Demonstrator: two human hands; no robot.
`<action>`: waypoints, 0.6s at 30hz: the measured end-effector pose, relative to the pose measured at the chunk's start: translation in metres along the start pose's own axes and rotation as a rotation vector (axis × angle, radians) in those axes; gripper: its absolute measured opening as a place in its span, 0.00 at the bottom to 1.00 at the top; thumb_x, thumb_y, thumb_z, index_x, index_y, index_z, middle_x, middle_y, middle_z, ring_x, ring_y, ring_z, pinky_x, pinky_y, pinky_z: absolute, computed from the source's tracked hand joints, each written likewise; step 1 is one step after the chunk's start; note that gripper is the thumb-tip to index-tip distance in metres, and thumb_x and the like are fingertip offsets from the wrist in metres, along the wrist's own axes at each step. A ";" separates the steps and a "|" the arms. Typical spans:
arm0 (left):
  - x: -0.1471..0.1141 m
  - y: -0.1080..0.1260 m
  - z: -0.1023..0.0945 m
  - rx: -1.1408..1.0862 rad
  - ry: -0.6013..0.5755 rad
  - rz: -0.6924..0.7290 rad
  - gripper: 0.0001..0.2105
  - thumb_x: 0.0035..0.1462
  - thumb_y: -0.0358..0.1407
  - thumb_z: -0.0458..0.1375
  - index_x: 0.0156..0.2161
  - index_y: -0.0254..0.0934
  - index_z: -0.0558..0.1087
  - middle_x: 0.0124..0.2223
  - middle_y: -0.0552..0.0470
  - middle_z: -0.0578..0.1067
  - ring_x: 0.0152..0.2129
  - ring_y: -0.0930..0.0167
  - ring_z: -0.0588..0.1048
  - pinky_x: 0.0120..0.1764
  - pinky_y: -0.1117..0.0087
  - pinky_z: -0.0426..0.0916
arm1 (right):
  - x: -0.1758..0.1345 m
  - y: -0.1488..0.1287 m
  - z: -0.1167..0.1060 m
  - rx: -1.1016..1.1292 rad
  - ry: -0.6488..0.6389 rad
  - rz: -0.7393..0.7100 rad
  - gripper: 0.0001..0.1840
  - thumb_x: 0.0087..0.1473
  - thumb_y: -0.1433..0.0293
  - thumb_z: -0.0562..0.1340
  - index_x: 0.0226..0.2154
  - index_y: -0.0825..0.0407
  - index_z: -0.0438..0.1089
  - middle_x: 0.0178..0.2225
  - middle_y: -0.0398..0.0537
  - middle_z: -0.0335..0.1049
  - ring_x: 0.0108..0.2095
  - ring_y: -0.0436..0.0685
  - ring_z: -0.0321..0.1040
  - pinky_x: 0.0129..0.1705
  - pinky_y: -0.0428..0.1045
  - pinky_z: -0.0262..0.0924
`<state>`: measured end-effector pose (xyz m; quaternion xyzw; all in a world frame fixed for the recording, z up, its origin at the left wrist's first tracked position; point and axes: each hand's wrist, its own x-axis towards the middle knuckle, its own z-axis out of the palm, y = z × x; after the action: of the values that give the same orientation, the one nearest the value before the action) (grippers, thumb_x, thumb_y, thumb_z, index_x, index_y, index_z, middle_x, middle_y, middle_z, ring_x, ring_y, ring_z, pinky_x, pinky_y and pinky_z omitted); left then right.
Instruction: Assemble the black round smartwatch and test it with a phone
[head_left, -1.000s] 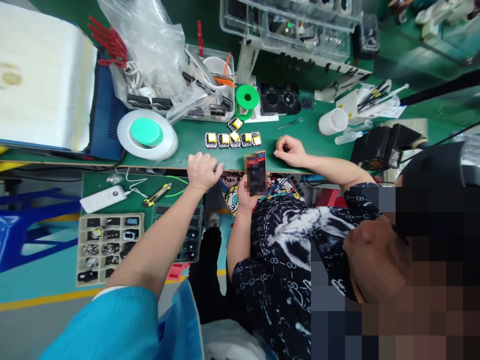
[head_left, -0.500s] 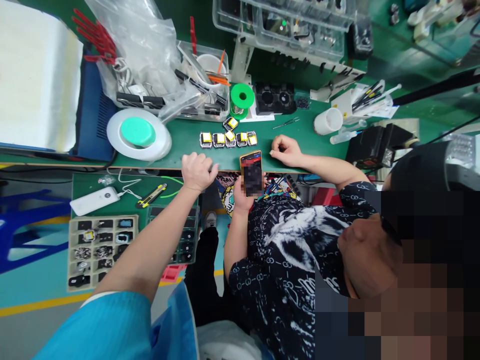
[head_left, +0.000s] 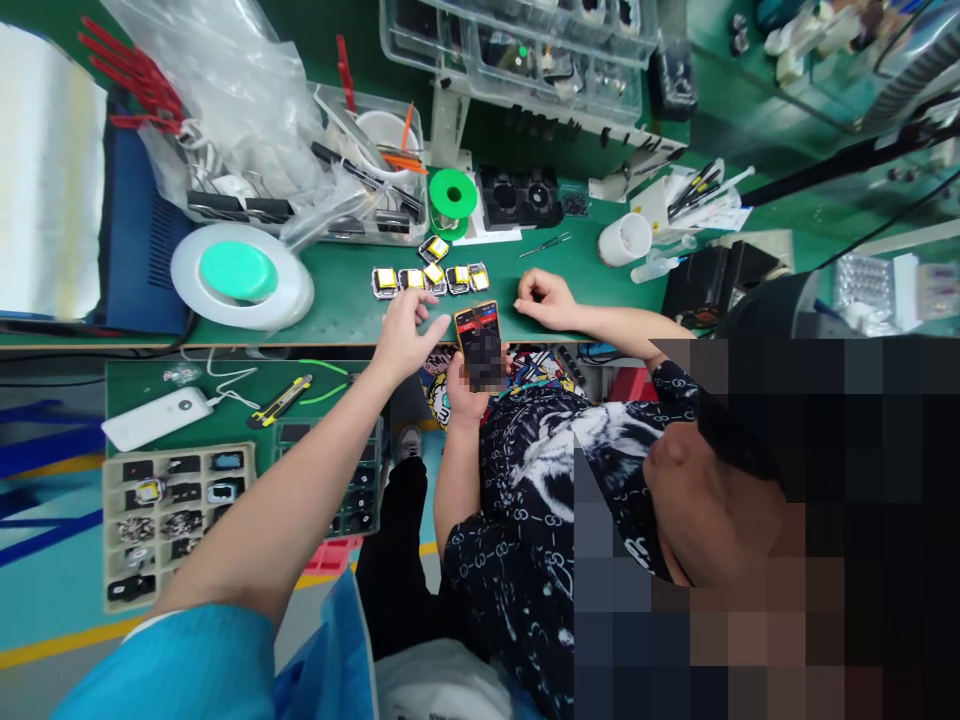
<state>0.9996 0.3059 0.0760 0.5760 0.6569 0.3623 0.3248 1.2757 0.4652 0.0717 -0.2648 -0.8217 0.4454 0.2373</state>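
My left hand (head_left: pixel 409 335) reaches in from the lower left on a bare forearm with a blue sleeve. It is over the front edge of the green bench, its thumb spread away from partly bent fingers, with nothing visible in it. Just beyond the fingertips is a row of small square parts with yellow and white tops (head_left: pixel 385 282). The fingers overlap the view of its near side, and contact cannot be made out. One similar part (head_left: pixel 433 249) lies behind the row. My right hand is out of view.
A seated co-worker's hand holds a phone (head_left: pixel 480 345) right beside my hand; their other hand (head_left: pixel 546 299) rests on the bench. A tape roll (head_left: pixel 180 275), solder spool (head_left: pixel 452 197) and tweezers (head_left: pixel 545 245) surround the row. Below left are a utility knife (head_left: pixel 281 400) and compartment tray (head_left: pixel 112 530).
My left hand has gone from loosely curled at the bench edge to reaching closer to the row, thumb and fingers spreading. The whole view has shifted; the co-worker still holds the phone.
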 end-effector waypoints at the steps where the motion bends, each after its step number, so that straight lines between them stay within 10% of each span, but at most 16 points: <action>1: 0.003 0.003 0.003 -0.008 -0.008 -0.004 0.11 0.58 0.38 0.59 0.45 0.41 0.68 0.38 0.51 0.70 0.37 0.65 0.71 0.43 0.61 0.66 | 0.000 0.000 0.000 -0.002 -0.002 0.001 0.26 0.56 0.48 0.69 0.26 0.50 0.61 0.24 0.38 0.60 0.25 0.49 0.52 0.28 0.48 0.49; 18: 0.004 0.006 0.012 -0.017 0.017 -0.035 0.12 0.58 0.41 0.58 0.46 0.41 0.68 0.37 0.51 0.69 0.38 0.62 0.71 0.46 0.58 0.64 | 0.001 -0.003 -0.003 0.001 -0.026 0.034 0.28 0.56 0.46 0.69 0.26 0.50 0.61 0.25 0.39 0.61 0.26 0.50 0.53 0.29 0.48 0.50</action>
<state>1.0126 0.3113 0.0746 0.5586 0.6663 0.3671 0.3306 1.2764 0.4658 0.0759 -0.2728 -0.8197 0.4534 0.2192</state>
